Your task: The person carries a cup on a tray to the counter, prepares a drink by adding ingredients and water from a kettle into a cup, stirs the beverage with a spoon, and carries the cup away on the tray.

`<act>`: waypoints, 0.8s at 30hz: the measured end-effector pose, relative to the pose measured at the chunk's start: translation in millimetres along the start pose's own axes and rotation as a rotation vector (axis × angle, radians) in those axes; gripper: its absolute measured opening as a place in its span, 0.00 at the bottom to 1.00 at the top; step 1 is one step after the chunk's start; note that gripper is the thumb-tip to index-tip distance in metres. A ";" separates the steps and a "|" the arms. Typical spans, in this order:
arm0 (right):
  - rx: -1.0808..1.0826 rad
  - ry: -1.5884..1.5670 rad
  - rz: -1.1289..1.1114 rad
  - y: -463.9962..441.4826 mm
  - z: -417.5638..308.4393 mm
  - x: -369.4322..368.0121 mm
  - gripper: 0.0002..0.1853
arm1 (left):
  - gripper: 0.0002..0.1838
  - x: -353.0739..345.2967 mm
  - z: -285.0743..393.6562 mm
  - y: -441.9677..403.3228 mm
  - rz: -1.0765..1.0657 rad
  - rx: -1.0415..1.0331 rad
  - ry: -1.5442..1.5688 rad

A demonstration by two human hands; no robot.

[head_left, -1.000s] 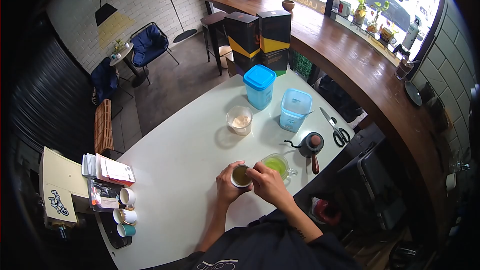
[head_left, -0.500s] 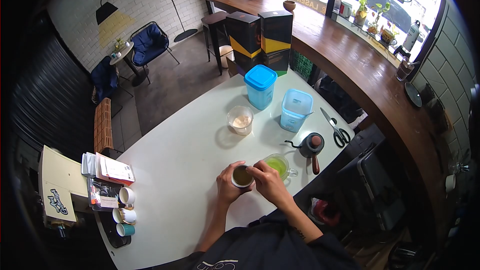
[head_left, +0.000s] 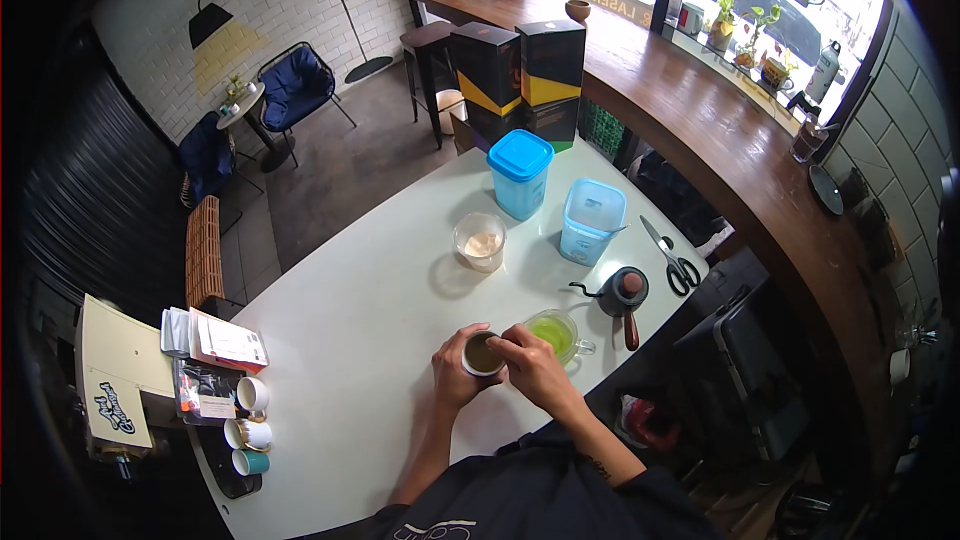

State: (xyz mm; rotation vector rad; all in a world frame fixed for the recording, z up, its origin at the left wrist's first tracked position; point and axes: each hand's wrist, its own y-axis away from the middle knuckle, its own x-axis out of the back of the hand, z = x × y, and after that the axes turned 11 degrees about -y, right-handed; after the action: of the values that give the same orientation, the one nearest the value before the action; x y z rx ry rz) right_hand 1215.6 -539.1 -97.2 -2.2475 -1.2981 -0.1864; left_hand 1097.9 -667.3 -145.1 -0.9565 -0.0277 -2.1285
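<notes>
A small cup [head_left: 483, 353] with dark liquid inside is near the front of the white table. My left hand [head_left: 452, 372] wraps around its left side. Fingers of my right hand [head_left: 530, 365] are pinched together over the cup's right rim; whatever they hold, if anything, is hidden. Just behind my right hand sits a glass cup [head_left: 556, 330] of bright green liquid, its handle pointing right. To the right of that stands a small dark pot [head_left: 624, 292] with a thin curved spout and a wooden handle.
Farther back are a clear cup [head_left: 480, 243] of pale powder, a lidded blue container [head_left: 521, 175] and an open blue container [head_left: 593, 221]. Scissors [head_left: 672, 258] lie at the right edge. Several small cups [head_left: 252, 432] and a card holder [head_left: 228, 342] line the left side.
Both hands stay at the cup. My right hand's fingers have shifted very slightly over its rim; the things on the table have not moved.
</notes>
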 end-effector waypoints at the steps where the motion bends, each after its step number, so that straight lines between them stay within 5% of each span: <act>1: -0.001 0.001 -0.001 -0.3 -0.8 1.2 0.18 | 0.47 0.1 0.9 -0.4 0.007 -0.001 -0.006; 24: 0.014 0.015 -0.150 0.0 -1.3 -0.9 0.17 | 0.47 2.1 0.5 -2.1 -0.018 0.005 0.030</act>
State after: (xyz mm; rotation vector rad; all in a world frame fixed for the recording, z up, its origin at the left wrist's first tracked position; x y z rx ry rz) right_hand 1215.3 -540.5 -96.4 -2.1335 -1.4554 -0.2473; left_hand 1095.9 -667.0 -142.8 -0.9239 -0.0271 -2.1578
